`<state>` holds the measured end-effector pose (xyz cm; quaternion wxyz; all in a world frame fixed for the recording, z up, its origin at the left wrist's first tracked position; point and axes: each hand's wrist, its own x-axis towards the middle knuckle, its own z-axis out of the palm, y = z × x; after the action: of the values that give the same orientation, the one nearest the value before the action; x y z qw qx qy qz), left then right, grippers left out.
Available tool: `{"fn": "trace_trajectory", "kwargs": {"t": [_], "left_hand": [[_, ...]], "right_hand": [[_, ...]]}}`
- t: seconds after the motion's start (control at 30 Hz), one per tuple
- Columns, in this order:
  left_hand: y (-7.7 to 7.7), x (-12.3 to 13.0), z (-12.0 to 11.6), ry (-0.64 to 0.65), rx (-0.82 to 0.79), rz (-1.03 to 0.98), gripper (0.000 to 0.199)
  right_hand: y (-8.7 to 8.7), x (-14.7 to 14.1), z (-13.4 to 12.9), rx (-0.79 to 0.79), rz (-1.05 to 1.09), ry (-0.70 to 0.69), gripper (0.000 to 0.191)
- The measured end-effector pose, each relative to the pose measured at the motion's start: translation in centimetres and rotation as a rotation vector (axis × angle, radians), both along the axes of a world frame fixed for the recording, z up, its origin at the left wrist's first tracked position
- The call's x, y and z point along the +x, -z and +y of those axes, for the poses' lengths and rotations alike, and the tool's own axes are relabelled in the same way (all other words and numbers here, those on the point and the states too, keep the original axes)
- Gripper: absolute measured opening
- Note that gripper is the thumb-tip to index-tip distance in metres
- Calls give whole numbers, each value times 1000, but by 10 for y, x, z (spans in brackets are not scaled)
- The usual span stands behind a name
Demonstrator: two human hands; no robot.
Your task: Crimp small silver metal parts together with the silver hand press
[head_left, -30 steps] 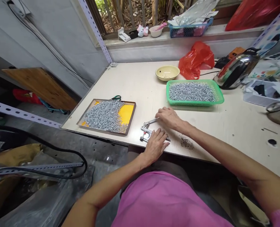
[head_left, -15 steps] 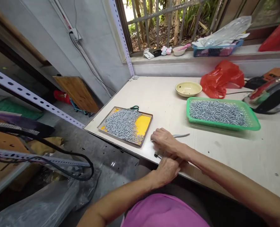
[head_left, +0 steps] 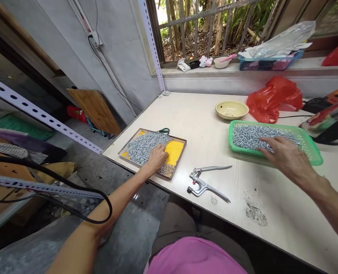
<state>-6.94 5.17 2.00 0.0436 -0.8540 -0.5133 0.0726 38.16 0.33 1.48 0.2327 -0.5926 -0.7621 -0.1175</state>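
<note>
My left hand [head_left: 158,156] is at the shallow tray [head_left: 180,161], its fingers curled and pressed together on the heap of small silver metal pieces [head_left: 140,146]; whatever is between the fingertips is hidden. My right hand [head_left: 290,158] hangs over the green plastic basket [head_left: 317,154], thumb and fingers apart, fingertips at the slim silver metal pieces [head_left: 245,135] that fill it. On the table between the hands lie silver snap-fastener pliers [head_left: 204,186] with spread handles, touched by neither hand.
Dark-handled scissors [head_left: 164,131] lie behind the tray. A cream oval bowl [head_left: 232,110], a red plastic bag [head_left: 274,99] and an iron [head_left: 328,123] stand at the back right. A worn patch [head_left: 256,214] marks the near tabletop. A black cable [head_left: 108,205] loops at left.
My hands were together over the pliers at the front edge. They have parted, the left to the tray, the right to the green basket. The pliers now lie uncovered.
</note>
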Motion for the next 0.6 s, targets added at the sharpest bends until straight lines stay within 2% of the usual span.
{"fn": "trace_trajectory", "kwargs": {"t": [0.17, 0.27, 0.37, 0.43, 0.5, 0.6], "left_hand": [[5, 2, 14, 55, -26, 61, 27], [3, 3, 18, 47, -11, 13, 25], [-4, 9, 11, 2, 64, -155, 23], [-7, 18, -1, -46, 50, -358, 21], [-7, 30, -20, -133, -90, -589, 18], [0, 52, -51, -304, -436, -850, 20]], "right_hand": [[7, -63, -39, -157, 85, -195, 33], [11, -100, -63, -270, 125, -283, 30], [15, -125, -81, -400, 149, -329, 29], [18, -135, -90, -484, 168, -338, 28], [20, -141, -96, -542, 181, -327, 27], [24, -144, -100, -568, 175, -288, 24]]}}
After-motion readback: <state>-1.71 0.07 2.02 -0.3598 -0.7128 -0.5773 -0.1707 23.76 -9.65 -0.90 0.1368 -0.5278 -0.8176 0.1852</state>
